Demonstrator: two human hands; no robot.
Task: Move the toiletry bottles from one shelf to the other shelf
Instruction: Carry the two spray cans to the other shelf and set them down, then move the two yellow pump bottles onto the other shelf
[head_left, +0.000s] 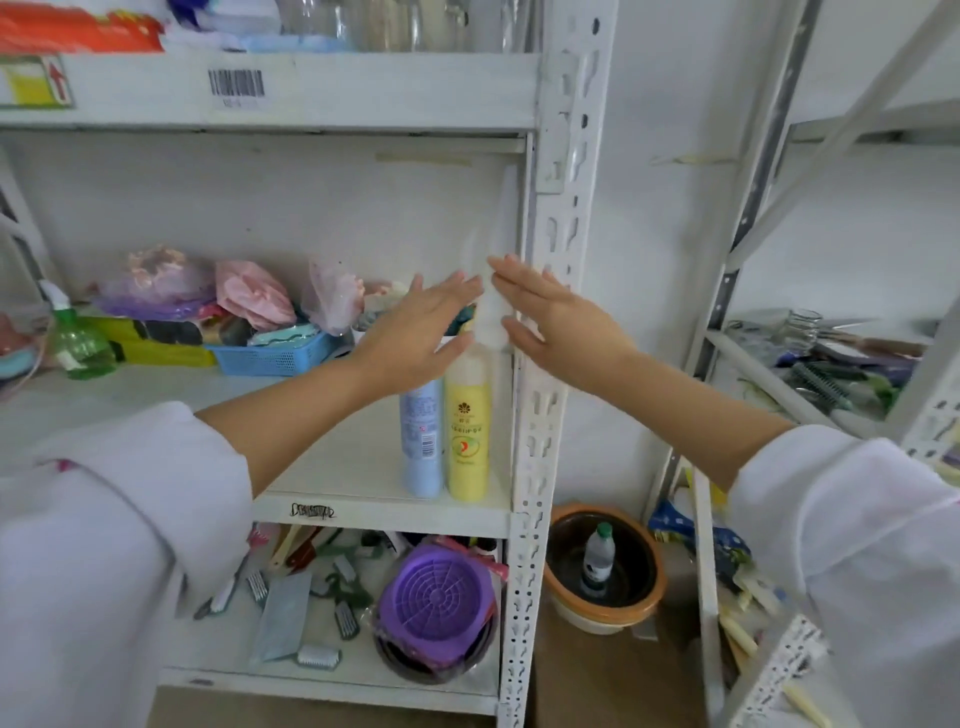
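Observation:
A yellow bottle (468, 441) with a white cap and a pale blue bottle (422, 441) stand upright side by side at the right front of the middle shelf (363, 512), next to the white upright post (540, 415). My left hand (415, 332) hovers over the tops of both bottles with fingers spread, hiding the blue bottle's cap. My right hand (550, 322) is flat and open just right of the yellow bottle's white cap (491, 317), in front of the post. Neither hand grips anything.
Behind the bottles sit a blue basket (270, 356), bagged pink items and a green spray bottle (78, 343). The lower shelf holds brushes and a purple lid (434, 597). A pot with a small bottle (602, 566) stands on the floor. A second rack (831, 374) stands right.

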